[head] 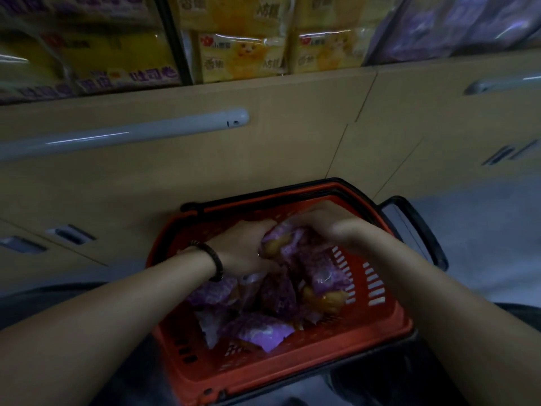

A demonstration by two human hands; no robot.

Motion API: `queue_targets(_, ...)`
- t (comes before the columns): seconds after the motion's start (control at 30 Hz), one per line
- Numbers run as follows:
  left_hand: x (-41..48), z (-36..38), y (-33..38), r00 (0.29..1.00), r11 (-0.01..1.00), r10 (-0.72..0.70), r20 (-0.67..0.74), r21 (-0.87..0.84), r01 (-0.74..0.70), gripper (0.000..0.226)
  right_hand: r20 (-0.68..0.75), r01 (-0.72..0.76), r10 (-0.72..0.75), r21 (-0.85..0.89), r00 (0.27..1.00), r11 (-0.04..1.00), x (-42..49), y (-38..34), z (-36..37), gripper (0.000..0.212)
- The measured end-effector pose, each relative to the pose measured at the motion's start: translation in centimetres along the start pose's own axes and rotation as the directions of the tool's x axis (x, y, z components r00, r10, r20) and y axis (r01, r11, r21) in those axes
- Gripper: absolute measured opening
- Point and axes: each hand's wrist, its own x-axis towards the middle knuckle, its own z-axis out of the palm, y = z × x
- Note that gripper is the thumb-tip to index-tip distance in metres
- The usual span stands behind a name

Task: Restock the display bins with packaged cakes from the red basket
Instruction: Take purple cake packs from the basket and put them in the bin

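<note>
Both hands are down in the basket. The left hand (pixel 240 249), a dark bead bracelet (pixel 216 265) on its wrist, has its fingers curled into a clutch of purple-wrapped cakes (pixel 281 244), and the right hand (pixel 317 227) is clamped over the same bundle from the other side, knuckles up. It's dim and smeared here, so I can't say how many packs they hold between them. A golden cake shows through the wrapper just by the left thumb.

Under the hands, more purple packs (pixel 263 332) lie loose in the red basket (pixel 392 323), tipped every which way. The basket's black handle (pixel 418 230) is folded out to the right.

Behind the basket runs a beige cabinet front (pixel 263 148) with a long grey bar handle (pixel 131 133). Up top are the display bins: yellow packs (pixel 243 60) standing in the middle, and purple bags (pixel 453 24) off to the right.
</note>
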Motion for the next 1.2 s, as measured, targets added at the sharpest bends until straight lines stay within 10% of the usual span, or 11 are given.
queue_targets(0.13, -0.1, -1.3, -0.3, 0.997, 0.989, -0.083, -0.007, -0.123, 0.081, 0.055, -0.051, -0.053, 0.071, 0.296, 0.996, 0.954, 0.4, 0.4, -0.4, 0.052)
queue_targets(0.27, -0.2, -2.1, -0.7, 0.976, 0.935, -0.218, 0.022, -0.281, 0.216, 0.034, -0.215, -0.071, -0.024, -0.425, 0.976, 0.903, 2.3, 4.8, 0.0, 0.043)
queue_targets(0.43, -0.1, -1.9, -1.2, 0.932, 0.835, -0.335, 0.142, -0.414, 0.363, 0.031, -0.108, -0.197, 0.172, -0.720, 0.979, 0.666, 4.0, 11.1, 2.9, 0.075)
queue_targets(0.63, 0.2, -2.2, -1.0, 0.935, 0.871, -0.324, 0.145, -0.341, 0.354, 0.026, -0.194, -0.335, 0.283, -0.693, 0.939, 0.638, 4.2, 14.0, 4.8, 0.128)
queue_targets(0.87, 0.1, -2.6, -1.3, 0.946, 0.919, -0.303, 0.119, -0.228, 0.323, 0.031, -0.146, -0.262, 0.221, -0.634, 0.964, 0.728, 6.8, 17.0, 4.1, 0.121)
queue_targets(1.0, -0.5, -3.0, -1.6, 0.948, 0.942, -0.306, 0.087, -0.113, 0.315, 0.032, -0.086, -0.258, 0.244, -0.248, 0.966, 0.934, 3.4, 10.4, 1.0, 0.039)
queue_targets(1.2, -1.0, -4.0, -1.6, 0.949, 0.949, -0.314, 0.039, 0.023, 0.313, 0.037, 0.261, -0.326, 0.230, 0.430, 0.938, 0.842, 0.7, 3.6, -2.1, 0.027)
